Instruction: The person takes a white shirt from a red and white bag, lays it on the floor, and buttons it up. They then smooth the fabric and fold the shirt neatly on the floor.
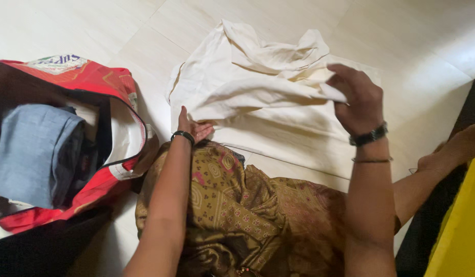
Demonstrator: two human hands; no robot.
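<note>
A cream cloth garment (258, 82) lies partly crumpled on the pale tiled floor in front of me. My right hand (356, 97) pinches a fold of the cloth near its right side and lifts it; a dark bracelet and a thin bangle sit on that wrist. My left hand (192, 127) rests at the cloth's lower left edge, fingers partly tucked under the fabric, with a black band on the wrist. Below both arms spreads olive-brown patterned fabric (237, 205) over my lap.
A red open bag (101, 82) stands at the left, with a folded blue-grey garment (34, 151) inside. A foot (455, 149) shows at the right. A yellow object (460, 225) and a dark strip fill the lower right corner.
</note>
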